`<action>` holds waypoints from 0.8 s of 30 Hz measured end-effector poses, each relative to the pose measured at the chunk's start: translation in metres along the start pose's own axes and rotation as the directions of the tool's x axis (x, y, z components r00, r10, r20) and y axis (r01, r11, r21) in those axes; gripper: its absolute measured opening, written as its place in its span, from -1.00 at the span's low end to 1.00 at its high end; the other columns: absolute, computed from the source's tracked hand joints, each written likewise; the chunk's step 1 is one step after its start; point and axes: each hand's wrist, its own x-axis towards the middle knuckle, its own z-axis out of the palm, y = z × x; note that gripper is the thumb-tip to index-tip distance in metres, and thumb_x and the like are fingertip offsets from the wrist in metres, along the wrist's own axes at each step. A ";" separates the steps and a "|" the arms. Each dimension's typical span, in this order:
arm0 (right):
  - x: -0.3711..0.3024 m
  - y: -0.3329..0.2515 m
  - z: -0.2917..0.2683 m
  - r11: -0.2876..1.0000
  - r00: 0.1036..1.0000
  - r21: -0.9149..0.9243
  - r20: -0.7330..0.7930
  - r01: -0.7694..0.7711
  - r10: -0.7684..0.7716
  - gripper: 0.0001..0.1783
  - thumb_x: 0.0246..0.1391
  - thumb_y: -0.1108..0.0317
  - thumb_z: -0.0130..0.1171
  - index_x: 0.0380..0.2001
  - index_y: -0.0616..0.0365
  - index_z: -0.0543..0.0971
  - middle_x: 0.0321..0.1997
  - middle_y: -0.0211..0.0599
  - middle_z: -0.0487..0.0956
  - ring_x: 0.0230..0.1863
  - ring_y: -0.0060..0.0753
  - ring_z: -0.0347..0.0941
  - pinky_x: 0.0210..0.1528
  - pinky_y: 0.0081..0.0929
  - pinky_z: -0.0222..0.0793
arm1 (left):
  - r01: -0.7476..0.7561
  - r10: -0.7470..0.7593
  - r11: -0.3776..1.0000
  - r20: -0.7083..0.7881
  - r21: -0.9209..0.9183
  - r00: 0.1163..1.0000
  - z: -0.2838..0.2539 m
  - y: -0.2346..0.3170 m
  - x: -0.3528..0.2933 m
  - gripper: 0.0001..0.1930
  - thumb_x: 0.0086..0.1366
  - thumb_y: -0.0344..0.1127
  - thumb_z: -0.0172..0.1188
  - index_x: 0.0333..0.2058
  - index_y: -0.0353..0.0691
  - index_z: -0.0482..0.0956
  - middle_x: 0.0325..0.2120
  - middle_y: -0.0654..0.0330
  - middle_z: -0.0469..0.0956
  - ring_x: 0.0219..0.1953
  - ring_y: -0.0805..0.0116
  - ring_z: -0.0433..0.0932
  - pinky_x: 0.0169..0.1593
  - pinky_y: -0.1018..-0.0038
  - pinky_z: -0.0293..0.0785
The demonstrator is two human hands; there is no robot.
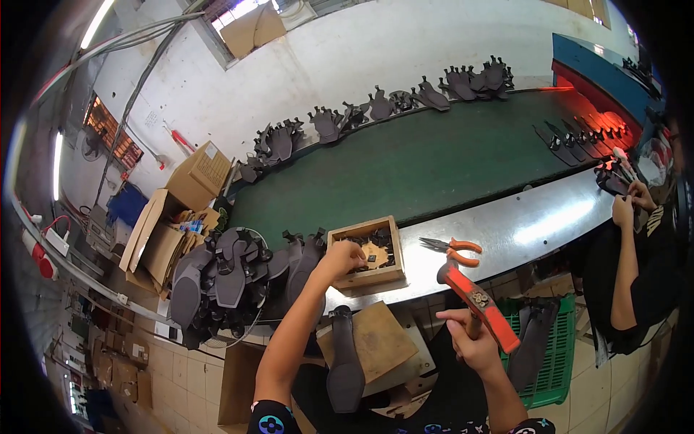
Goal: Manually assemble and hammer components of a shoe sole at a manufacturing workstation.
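Observation:
My left hand (345, 259) reaches over the near left side of a wooden box (369, 277). Its fingers curl down among small black parts (383, 239) inside; the fingertips are partly hidden, so what they pinch cannot be made out. In my right hand (477, 350) is the handle of a hammer with an orange-red head (477, 304), held up right of the box, index finger stretched to the left. Between my forearms, a dark shoe sole (345, 365) with a strap piece at its top leans against a worn tan block (379, 340).
Orange-handled pliers (463, 249) lie on the metal ledge (506, 230) beside a green conveyor belt (376, 170). Dark soles (231, 267) pile up at the left, by cardboard boxes (199, 173). A green crate (560, 354) stands at right, near a co-worker's hands (629, 206).

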 end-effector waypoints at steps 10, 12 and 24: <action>0.007 -0.074 0.047 0.977 0.955 0.112 0.256 -0.182 0.148 -0.50 0.21 0.13 0.31 0.12 0.18 0.59 -0.42 -0.59 0.55 -0.57 -0.83 0.22 -0.52 -0.79 0.17 | -0.567 0.131 0.794 -0.848 -0.220 0.513 0.000 0.146 -0.192 -0.83 0.24 -0.64 0.25 -0.22 -0.32 0.53 -0.29 0.02 0.64 -0.26 0.20 0.67 -0.21 0.33 0.69; 0.002 -0.089 0.068 0.958 0.944 0.266 0.330 -0.104 0.011 -0.54 0.19 0.19 0.33 0.07 0.22 0.61 -0.27 -0.44 0.65 -0.54 -0.82 0.30 -0.49 -0.77 0.25 | -0.571 0.512 0.779 -0.791 0.261 0.336 0.002 0.163 -0.226 -0.79 0.18 -0.60 0.30 -0.21 -0.27 0.56 -0.24 0.02 0.65 -0.21 0.11 0.68 -0.21 0.30 0.69; -0.042 -0.104 0.106 0.907 0.911 0.402 0.408 -0.124 -0.056 -0.82 0.05 0.66 0.31 -0.31 0.25 0.53 0.02 0.36 0.58 -0.11 -0.36 0.63 -0.19 -0.54 0.58 | -0.518 0.270 0.851 -0.920 0.090 0.283 0.026 0.164 -0.277 -0.70 0.04 -0.49 0.48 -0.24 -0.20 0.61 -0.22 0.13 0.62 -0.13 0.08 0.65 -0.05 0.21 0.61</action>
